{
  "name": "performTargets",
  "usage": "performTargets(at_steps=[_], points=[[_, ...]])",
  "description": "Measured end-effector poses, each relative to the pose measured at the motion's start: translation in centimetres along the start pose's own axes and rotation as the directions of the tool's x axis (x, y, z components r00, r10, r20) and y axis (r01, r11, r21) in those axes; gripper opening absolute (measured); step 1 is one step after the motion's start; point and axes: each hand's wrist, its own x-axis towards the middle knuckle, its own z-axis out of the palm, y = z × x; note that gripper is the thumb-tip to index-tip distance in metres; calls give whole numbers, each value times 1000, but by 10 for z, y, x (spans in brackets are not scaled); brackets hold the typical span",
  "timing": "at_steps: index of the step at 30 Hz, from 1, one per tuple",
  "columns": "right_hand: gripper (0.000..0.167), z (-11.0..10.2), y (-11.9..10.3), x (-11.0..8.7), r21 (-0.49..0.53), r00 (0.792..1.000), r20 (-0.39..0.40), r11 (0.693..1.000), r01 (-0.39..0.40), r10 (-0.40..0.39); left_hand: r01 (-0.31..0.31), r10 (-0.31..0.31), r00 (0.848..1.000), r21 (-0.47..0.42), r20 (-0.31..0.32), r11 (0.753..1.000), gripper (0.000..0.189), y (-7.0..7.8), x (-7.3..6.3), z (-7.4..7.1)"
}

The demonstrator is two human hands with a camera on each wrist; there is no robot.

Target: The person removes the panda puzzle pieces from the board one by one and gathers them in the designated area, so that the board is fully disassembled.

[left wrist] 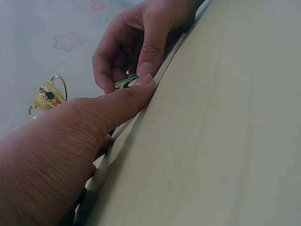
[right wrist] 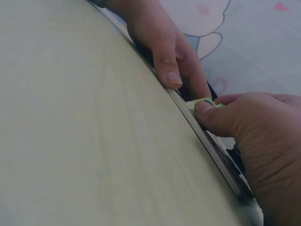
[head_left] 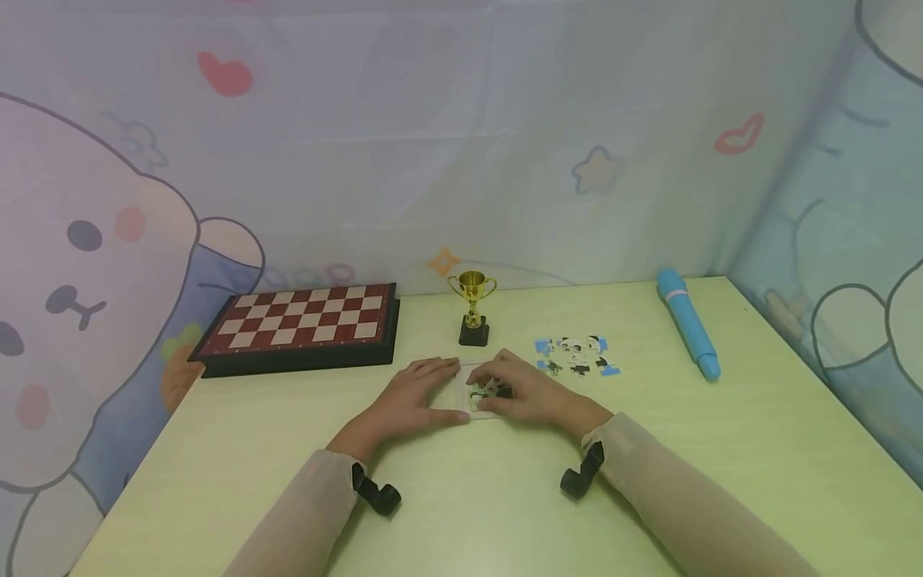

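Note:
A flat white puzzle tray lies on the table between my two hands. My left hand rests along its left side, fingers stretched toward the far corner and thumb at the near one. Over the tray, my right hand pinches a green-patterned puzzle piece between thumb and fingers. In the right wrist view this puzzle piece is tilted above the tray's edge. The left wrist view shows the same piece just beyond the left thumb. Part of the tray is hidden under the right hand.
Several loose panda puzzle pieces lie right of the tray. A small gold trophy on a black base stands behind it. A red-and-white chessboard box sits back left, a blue capped tube back right, and a printed curtain hangs behind.

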Motion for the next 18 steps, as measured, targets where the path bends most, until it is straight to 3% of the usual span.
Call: performTargets(at_steps=[14, 18], points=[[31, -2, 5, 0, 66, 993, -116, 997, 39, -31, 20, -20, 1000, 3, 18, 1000, 93, -1, 1, 0], [33, -6, 8, -3, 68, 994, -110, 998, -3, 10, 22, -22, 1000, 6, 20, 1000, 93, 0, 1, 1]])
